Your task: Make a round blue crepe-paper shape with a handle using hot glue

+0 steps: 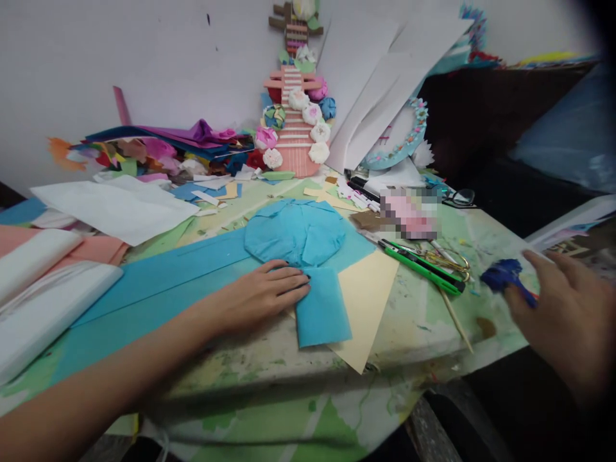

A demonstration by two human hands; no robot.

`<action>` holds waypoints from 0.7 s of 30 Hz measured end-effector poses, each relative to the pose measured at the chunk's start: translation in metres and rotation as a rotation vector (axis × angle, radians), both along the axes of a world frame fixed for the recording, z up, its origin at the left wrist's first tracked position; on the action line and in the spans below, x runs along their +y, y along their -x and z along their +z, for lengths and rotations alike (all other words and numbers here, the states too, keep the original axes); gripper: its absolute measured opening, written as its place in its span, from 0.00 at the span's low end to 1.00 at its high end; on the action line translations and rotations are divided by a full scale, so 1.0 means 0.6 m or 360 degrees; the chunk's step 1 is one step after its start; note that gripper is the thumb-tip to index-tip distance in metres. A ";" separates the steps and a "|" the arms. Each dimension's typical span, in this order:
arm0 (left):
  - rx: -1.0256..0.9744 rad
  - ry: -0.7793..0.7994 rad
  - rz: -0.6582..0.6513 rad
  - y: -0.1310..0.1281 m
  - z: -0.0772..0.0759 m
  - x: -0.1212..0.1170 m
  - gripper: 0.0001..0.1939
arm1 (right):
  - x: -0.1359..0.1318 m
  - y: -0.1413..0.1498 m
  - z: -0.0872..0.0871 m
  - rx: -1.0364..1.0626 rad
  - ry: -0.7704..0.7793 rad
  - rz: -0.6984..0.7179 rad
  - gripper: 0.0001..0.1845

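My left hand (pixel 267 292) lies flat, its fingertips resting on the top edge of a folded blue paper piece (pixel 322 314). Just above it is a disc covered in blue paper (pixel 293 231), with creases gathered around its rim. Beneath these lie a cream paper sheet (pixel 368 308) and wide blue paper (pixel 192 269) reaching to the left. At the right edge of the table, my right hand (pixel 563 301) is blurred, with thumb and fingers apart. Close to its thumb is a dark blue object (pixel 503 276) whose kind I cannot make out.
A green utility knife (pixel 423 266), gold-handled scissors (pixel 455 263) and a wooden stick (pixel 455 321) lie right of centre. White wrapped rolls (pixel 52 314) sit at left. A flower-decorated paper guitar (pixel 296 135) leans on the wall beside paper scraps (pixel 163 151). Eyeglasses (pixel 462 197) rest at back right.
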State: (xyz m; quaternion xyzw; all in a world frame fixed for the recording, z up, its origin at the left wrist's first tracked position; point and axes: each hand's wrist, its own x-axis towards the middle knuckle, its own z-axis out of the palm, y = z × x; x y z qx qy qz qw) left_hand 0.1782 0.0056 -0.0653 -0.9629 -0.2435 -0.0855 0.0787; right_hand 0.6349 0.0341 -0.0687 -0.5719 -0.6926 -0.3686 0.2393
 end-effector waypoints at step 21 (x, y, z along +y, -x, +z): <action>-0.0475 -0.0297 0.0216 0.003 -0.005 0.020 0.26 | 0.015 0.364 0.079 0.0028 0.0382 0.1952 0.17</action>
